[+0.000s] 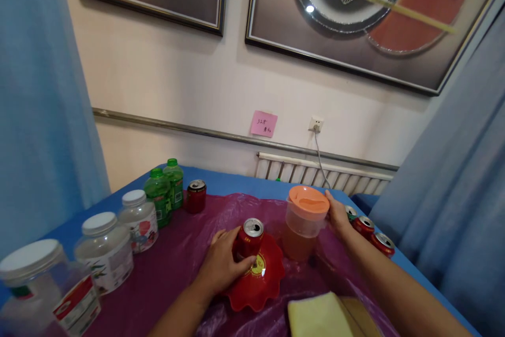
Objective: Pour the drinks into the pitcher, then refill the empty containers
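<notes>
My left hand [223,263] is wrapped around a red drink can [249,240] that stands upright in a red scalloped bowl [258,284]. Its top looks opened. My right hand [337,213] grips the far side of a clear plastic pitcher [303,229] with an orange lid; the pitcher holds some orange liquid and stands on the purple plastic sheet [177,263] just right of the bowl.
Three clear jars with white lids [104,250] line the left edge, then two green bottles [160,200] and another red can [195,196]. Three cans [371,232] lie behind my right hand. A yellow cloth [321,316] lies at the front. A blue curtain [453,211] hangs right.
</notes>
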A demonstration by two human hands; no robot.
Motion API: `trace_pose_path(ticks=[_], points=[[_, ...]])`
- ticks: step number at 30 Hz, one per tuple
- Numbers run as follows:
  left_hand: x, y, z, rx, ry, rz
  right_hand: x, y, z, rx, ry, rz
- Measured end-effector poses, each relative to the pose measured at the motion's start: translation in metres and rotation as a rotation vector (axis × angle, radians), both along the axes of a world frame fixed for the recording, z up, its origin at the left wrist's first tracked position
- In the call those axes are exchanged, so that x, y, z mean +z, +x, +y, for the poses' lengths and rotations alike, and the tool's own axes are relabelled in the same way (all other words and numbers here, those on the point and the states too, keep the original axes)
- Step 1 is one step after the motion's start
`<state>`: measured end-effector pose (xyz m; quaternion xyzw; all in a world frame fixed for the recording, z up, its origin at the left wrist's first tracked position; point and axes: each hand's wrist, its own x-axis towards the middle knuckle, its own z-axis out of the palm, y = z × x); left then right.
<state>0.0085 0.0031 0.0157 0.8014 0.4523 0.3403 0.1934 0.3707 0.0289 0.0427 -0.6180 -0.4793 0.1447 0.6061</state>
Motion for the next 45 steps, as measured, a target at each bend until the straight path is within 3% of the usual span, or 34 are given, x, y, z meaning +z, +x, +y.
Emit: trace_pose_path(ticks=[5,14,19,33,45], points=[[0.004,0.0,-0.001,0.004,0.003,-0.012,0.017,-0.007,-0.004,0.051,-0.052,-0.002],[-0.001,-0.003,-0.001,-0.022,-0.033,-0.043,0.077,-0.009,-0.01,0.124,-0.115,-0.136],[-0.003,-0.002,-0.002,-0.029,-0.045,-0.05,0.098,-0.018,-0.017,0.156,-0.131,-0.198],[-0.001,-0.003,-0.005,-0.053,-0.058,-0.036,0.109,-0.044,-0.016,0.213,-0.163,-0.346],[-0.003,-0.005,-0.006,-0.058,-0.064,-0.029,0.109,-0.058,-0.01,0.199,-0.163,-0.467]])
